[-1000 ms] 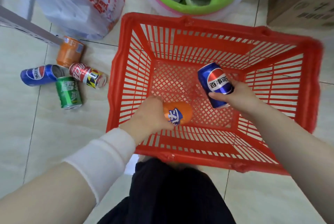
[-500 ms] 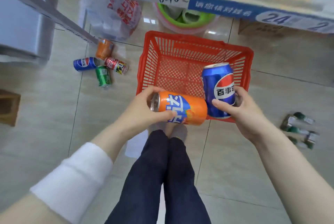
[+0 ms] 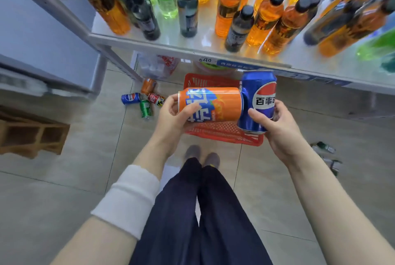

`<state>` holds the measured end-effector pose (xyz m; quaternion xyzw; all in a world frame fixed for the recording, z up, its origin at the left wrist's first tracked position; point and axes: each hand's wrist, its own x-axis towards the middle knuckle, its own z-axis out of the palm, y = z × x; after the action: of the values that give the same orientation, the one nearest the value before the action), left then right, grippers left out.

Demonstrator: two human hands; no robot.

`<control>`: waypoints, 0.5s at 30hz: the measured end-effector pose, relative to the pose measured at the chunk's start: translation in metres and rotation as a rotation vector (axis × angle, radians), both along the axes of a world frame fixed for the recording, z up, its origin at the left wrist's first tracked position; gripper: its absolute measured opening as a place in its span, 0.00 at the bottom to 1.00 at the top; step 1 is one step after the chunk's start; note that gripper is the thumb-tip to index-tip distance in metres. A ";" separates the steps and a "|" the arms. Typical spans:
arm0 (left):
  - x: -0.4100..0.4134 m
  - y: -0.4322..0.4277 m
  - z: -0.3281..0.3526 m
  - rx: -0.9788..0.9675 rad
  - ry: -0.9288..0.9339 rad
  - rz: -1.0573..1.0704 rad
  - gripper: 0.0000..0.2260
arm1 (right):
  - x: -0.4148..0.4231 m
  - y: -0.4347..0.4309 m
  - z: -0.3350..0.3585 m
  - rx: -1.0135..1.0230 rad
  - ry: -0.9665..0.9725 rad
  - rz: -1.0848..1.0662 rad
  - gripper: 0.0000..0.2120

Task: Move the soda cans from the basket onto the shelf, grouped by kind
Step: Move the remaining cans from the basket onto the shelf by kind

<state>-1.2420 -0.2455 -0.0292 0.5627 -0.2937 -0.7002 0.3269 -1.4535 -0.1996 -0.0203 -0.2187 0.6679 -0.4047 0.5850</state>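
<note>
The left hand (image 3: 171,115) is gripping an orange can (image 3: 215,104) that is lying on its side. The thumb is curling over the can's near face and the fingers are wrapping round its left end, so most of the can is sticking out to the right of the grip. The right hand (image 3: 280,132) is holding a blue can (image 3: 258,97) upright, with the thumb pressing across the front just under the logo and the fingers curling round the far right side. The can's upper half is rising clear above the hand. The orange can's right end is meeting the blue can's left side, though whether they are touching I cannot tell.

Both cans are hanging over the red basket (image 3: 215,134) on the floor (image 3: 64,179), just in front of the shelf (image 3: 205,45) and below its front edge. Bottles (image 3: 226,14) are standing on the shelf, back from that edge.

Left of the basket, four loose cans are lying close together on the floor: one orange (image 3: 148,86), one blue (image 3: 130,98), one red (image 3: 155,99) and one green (image 3: 146,109).
</note>
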 end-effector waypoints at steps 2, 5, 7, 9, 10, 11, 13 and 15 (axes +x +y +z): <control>0.004 -0.001 0.022 -0.040 0.028 0.017 0.30 | 0.005 0.001 0.023 -0.021 0.008 0.007 0.50; 0.009 -0.005 0.051 -0.076 0.086 0.060 0.33 | 0.012 0.002 0.052 -0.068 0.009 0.010 0.40; 0.011 -0.010 0.070 -0.098 0.126 0.077 0.35 | 0.015 0.001 0.069 -0.099 0.013 -0.002 0.35; 0.012 -0.015 0.088 -0.118 0.146 0.092 0.38 | 0.019 -0.003 0.087 -0.129 0.019 -0.015 0.38; 0.012 -0.018 0.096 -0.125 0.153 0.108 0.39 | 0.021 -0.005 0.096 -0.146 0.021 -0.022 0.42; 0.013 -0.022 0.103 -0.136 0.162 0.126 0.40 | 0.023 -0.007 0.104 -0.162 0.023 -0.027 0.45; 0.012 -0.029 0.120 -0.157 0.186 0.144 0.40 | 0.028 -0.012 0.121 -0.197 0.022 -0.026 0.46; 0.011 -0.034 0.135 -0.172 0.214 0.148 0.37 | 0.032 -0.016 0.135 -0.236 0.029 -0.023 0.41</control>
<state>-1.2313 -0.2795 0.1062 0.4747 -0.2737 -0.7024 0.4543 -1.4214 -0.2151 0.1150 -0.2841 0.6265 -0.4839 0.5410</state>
